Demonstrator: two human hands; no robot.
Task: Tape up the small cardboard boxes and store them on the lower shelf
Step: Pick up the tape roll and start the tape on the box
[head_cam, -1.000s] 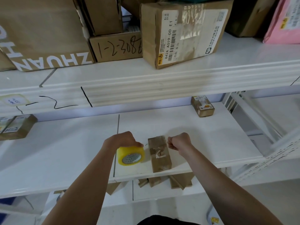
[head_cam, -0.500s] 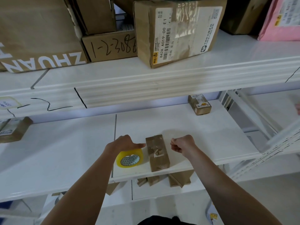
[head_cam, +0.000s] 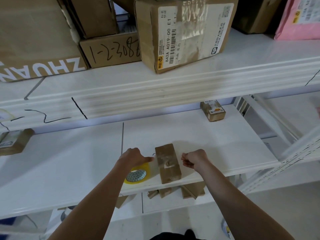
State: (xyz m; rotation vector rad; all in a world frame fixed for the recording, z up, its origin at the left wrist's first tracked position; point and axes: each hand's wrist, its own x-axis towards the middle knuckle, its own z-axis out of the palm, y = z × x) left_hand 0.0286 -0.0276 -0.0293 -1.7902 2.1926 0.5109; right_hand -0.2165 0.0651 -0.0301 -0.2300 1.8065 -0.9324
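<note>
Two hands flank the small box (head_cam: 167, 162): left hand (head_cam: 134, 155) at nine o'clock resting on the tape roll (head_cam: 137, 174), fingers relaxed; right hand (head_cam: 194, 159) at three o'clock, fingers curled, seemingly empty.

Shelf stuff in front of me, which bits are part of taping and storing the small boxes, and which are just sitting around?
Part of the job:
small box between the hands
yellow tape roll under the left hand
right hand

Just lying about:
big labelled carton
handwritten-number box
pink parcel

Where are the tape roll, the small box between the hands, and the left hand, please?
tape roll (head_cam: 138, 175): head view, on its grey core.
small box (head_cam: 168, 163): head view, middle of its taped top.
left hand (head_cam: 133, 155): head view, back of the hand.
</note>
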